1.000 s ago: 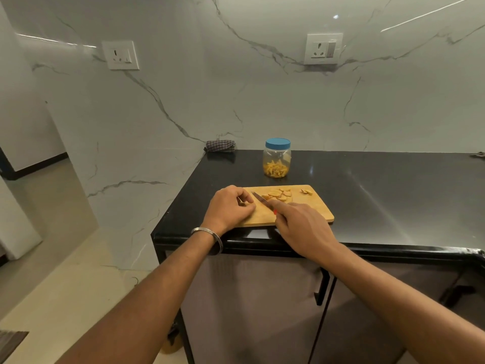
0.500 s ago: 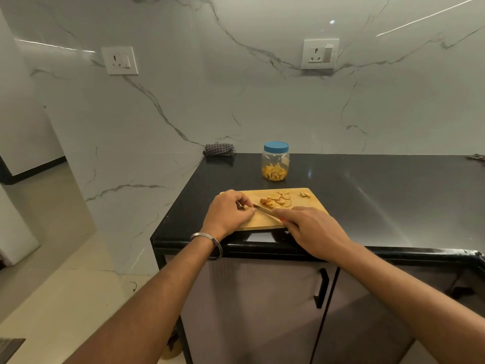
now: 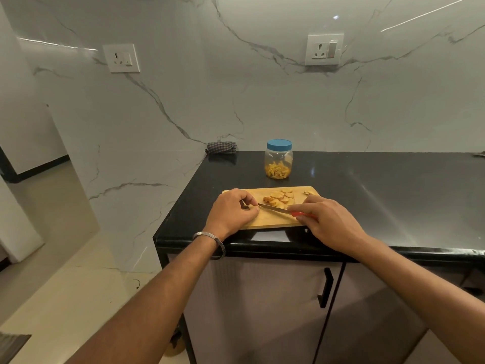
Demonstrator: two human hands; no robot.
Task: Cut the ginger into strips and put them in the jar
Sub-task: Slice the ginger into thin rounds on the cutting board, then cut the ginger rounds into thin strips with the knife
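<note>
Knife low over the board, ginger slices just behind the blade.

My right hand [image 3: 330, 222] grips the knife [image 3: 275, 209], covering most of its red handle; my left hand [image 3: 232, 211] is curled at the blade tip, and I cannot tell if it pinches anything. Ginger [image 3: 279, 198] lies on the board [image 3: 270, 222]; the lidded jar [image 3: 278, 159] stands behind on the table [image 3: 380, 195]. No readable writing. Since half a second ago the blade lies flatter.

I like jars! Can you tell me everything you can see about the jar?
The jar is small, round and clear, likely plastic, with a blue lid closed on top. It stands upright on the black counter, just behind the cutting board, touching neither the board nor a hand. Yellow ginger strips fill its bottom part; the rest looks empty.
</note>
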